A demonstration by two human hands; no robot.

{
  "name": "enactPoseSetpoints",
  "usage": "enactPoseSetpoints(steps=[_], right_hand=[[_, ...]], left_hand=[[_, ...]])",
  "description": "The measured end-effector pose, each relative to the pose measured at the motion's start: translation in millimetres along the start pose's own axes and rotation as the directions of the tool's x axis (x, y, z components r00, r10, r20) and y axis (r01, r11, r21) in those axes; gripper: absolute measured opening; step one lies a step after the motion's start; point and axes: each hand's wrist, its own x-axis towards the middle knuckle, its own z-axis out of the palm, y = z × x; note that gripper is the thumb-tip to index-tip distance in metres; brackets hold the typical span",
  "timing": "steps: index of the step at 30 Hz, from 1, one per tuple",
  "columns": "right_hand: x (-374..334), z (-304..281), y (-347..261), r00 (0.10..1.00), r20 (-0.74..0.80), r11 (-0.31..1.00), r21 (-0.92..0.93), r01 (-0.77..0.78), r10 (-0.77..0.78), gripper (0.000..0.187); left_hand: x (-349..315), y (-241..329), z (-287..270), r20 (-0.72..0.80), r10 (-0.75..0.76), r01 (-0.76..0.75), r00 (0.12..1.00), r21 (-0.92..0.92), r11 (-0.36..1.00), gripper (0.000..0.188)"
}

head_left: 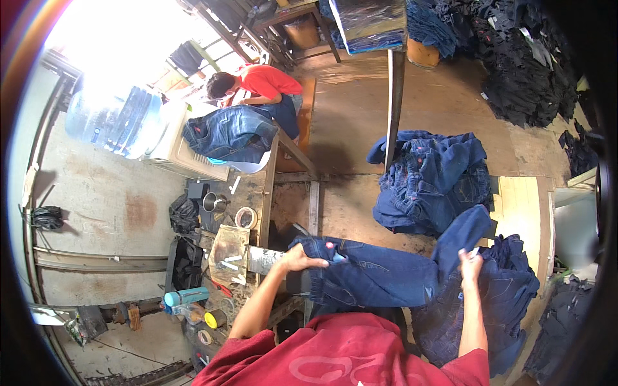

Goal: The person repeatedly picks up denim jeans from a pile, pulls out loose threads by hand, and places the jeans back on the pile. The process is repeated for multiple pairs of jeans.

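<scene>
Blue denim trousers (386, 275), small red tag (330, 245) unreadable; left hand (301, 258) clasps waist end, right hand (470, 264) curls beside leg, hold unclear.

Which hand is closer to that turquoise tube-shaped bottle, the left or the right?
Left. The left hand is to the right of the turquoise tube-shaped bottle, at the waist of the dark blue denim trousers; the right hand is much farther right, at a leg.

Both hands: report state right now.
Left hand: closed on the blue jeans near the waistband.
Right hand: curled at the jeans; hold cannot be told.
</scene>
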Motion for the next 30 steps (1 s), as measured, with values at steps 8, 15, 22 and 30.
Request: enactPoseSetpoints(steps=[8,15,22,30], right_hand=[[102,-112,-39,0.942,-0.226,0.963,-0.165,0.213,-0.247,0.024],[-141,-37,-68,0.838,-0.420,0.934,-0.083,0.347,-0.349,0.049],[-254,98,-63,0.821,-0.037,0.587,-0.718,0.374,-0.569,0.033],[-264,106,-102,0.805,0.245,0.497,-0.679,0.541,-0.541,0.015]], left_hand=[[40,29,132,0.406,-0.033,0.147,0.913,-0.253,0.956,0.045],[143,68,312,0.402,-0.224,0.400,0.888,-0.915,-0.057,0.043],[148,42,264,0.271,-0.374,0.217,0.887,-0.959,-0.183,0.057],[84,37,161,0.084,-0.443,0.084,0.893,-0.996,-0.020,0.048]])
